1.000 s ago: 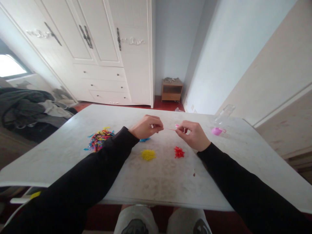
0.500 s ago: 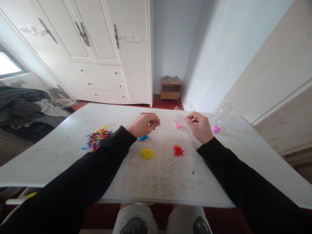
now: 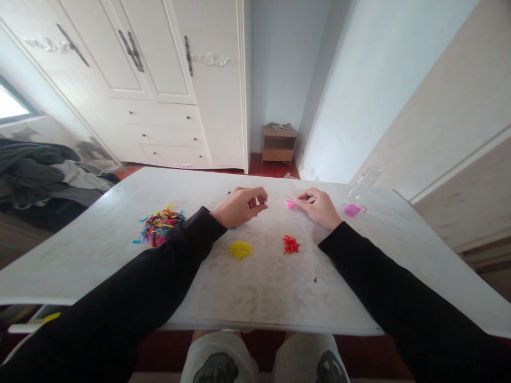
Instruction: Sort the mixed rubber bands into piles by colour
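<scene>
My right hand [image 3: 320, 208] is at the small pink pile [image 3: 289, 204] of what look like little rubber bands, its fingertips pinched together at the pile's right edge. What they hold, if anything, is too small to make out. To the left, my left hand [image 3: 241, 206] hovers over the table with thumb and fingers closed in a pinch; its contents are also unclear. It mostly covers a blue pile. Nearer to me lie a yellow pile [image 3: 240, 249] and a red pile [image 3: 291, 244] of similar bands. Beside my left forearm spreads a larger mixed-colour heap [image 3: 159, 226].
A clear plastic bottle [image 3: 365, 182] lies on the right of the white table [image 3: 271, 298], with a pink-purple lid-like piece [image 3: 353, 210] by it. A small dark speck [image 3: 315, 277] is near the front. Beyond stand a white wardrobe [image 3: 215, 117] and small wooden cabinet [image 3: 279, 144].
My right hand has moved down and slightly left onto the pink pile. My left hand has shifted slightly right, covering more of the blue pile.
</scene>
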